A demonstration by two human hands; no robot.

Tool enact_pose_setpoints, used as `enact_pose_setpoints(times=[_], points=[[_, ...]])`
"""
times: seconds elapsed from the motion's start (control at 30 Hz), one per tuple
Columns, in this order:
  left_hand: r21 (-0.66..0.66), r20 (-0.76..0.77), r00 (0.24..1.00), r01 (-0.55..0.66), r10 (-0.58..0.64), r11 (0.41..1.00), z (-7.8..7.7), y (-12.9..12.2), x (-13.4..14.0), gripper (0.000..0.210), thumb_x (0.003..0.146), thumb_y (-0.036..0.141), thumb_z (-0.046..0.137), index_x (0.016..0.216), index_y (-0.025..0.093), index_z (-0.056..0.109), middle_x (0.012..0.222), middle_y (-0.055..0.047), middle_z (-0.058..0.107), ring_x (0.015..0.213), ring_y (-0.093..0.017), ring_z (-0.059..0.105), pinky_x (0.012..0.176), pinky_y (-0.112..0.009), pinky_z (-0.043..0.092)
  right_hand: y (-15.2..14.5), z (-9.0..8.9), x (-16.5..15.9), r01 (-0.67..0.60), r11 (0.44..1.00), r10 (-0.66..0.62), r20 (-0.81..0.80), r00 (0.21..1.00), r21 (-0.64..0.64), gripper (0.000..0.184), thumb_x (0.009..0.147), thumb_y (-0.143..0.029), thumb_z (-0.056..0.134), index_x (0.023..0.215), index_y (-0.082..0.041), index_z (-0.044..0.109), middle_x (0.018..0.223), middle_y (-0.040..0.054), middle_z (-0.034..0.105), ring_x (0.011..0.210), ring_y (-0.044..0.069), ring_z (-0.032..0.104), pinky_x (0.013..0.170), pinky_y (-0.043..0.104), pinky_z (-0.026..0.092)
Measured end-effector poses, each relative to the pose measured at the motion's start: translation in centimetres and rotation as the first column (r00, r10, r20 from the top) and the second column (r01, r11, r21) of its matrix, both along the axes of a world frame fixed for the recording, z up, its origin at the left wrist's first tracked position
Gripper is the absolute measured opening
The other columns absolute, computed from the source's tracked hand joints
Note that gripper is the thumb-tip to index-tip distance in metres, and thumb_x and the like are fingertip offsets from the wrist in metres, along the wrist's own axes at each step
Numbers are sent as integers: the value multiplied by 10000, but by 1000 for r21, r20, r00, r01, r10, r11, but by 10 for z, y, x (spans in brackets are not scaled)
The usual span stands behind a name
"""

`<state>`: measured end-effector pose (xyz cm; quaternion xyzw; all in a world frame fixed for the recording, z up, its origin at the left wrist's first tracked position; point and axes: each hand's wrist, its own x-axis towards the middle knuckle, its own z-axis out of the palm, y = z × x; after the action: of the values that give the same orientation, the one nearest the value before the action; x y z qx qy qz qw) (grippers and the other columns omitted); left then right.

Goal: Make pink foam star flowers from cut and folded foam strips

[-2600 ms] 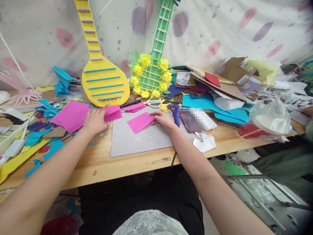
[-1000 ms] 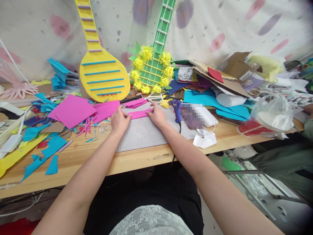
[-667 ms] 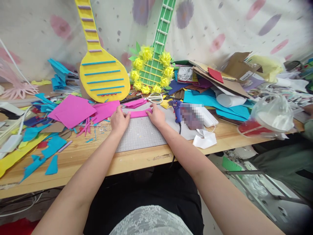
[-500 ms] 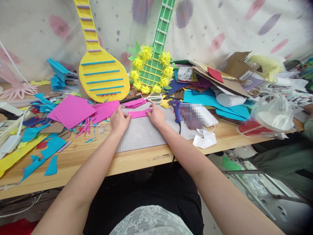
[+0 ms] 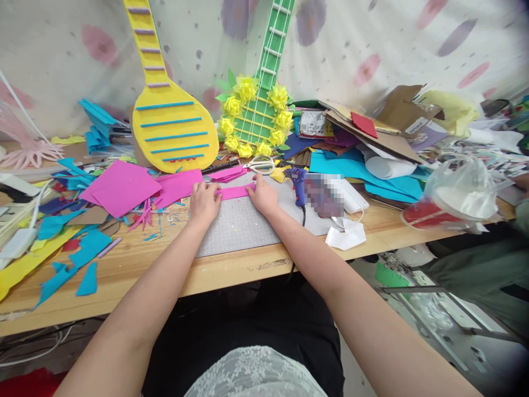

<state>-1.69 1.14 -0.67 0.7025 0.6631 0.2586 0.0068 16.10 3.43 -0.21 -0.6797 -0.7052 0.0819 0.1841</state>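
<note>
A narrow strip of magenta paper [image 5: 235,192] lies across the grey cutting mat [image 5: 235,226], stretched between my two hands. At its left end, the curled fingers of my left hand [image 5: 205,204] grip the strip. My right hand [image 5: 264,196] pinches the other end between thumb and fingers. Just beyond the strip are a small stack of magenta pieces [image 5: 228,174] and white-handled scissors [image 5: 261,164]. A blue glue gun [image 5: 298,184] rests to the right of my right hand.
Behind the mat lean a yellow paper guitar [image 5: 176,129] and a green one [image 5: 256,118] ringed with yellow flowers. Magenta sheets [image 5: 122,188] and blue scraps [image 5: 88,247] cover the left side. Rightward are stacked blue sheets [image 5: 343,165] and a bagged red cup [image 5: 430,212].
My left hand has shifted slightly, its fingers now lying further over the strip's left end. My right hand stays almost where it was.
</note>
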Motion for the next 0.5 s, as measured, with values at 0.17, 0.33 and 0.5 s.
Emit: enact_pose_setpoints(times=[0.17, 0.33, 0.5], points=[[41, -13, 995, 100, -100, 994, -5, 4, -2, 243, 844, 249, 504, 942, 246, 727, 1124, -105, 552, 1151, -280, 413, 1012, -430, 362, -1, -1, 0, 3, 1000, -3, 18, 1000, 5, 360, 899, -367, 423, 1199, -170, 437, 1122, 124, 644, 967, 231, 626, 764, 323, 458], [43, -9, 993, 119, -118, 992, -6, 5, -3, 257, 853, 272, 500, 935, 244, 743, 1193, -93, 565, 1200, -271, 399, 1049, -422, 351, -1, -2, -1, 10, 1000, -10, 34, 999, 10, 353, 900, -367, 417, 1194, -173, 434, 1147, 129, 630, 971, 236, 624, 770, 339, 462], [28, -27, 994, 109, -109, 994, -4, 3, -2, 274, 854, 268, 489, 945, 223, 743, 1209, -90, 585, 1222, -273, 399, 1061, -417, 346, -2, -1, -1, 5, 1000, -5, 30, 1000, 9, 340, 902, -343, 409, 1191, -165, 435, 1156, 132, 621, 979, 240, 623, 774, 349, 468]])
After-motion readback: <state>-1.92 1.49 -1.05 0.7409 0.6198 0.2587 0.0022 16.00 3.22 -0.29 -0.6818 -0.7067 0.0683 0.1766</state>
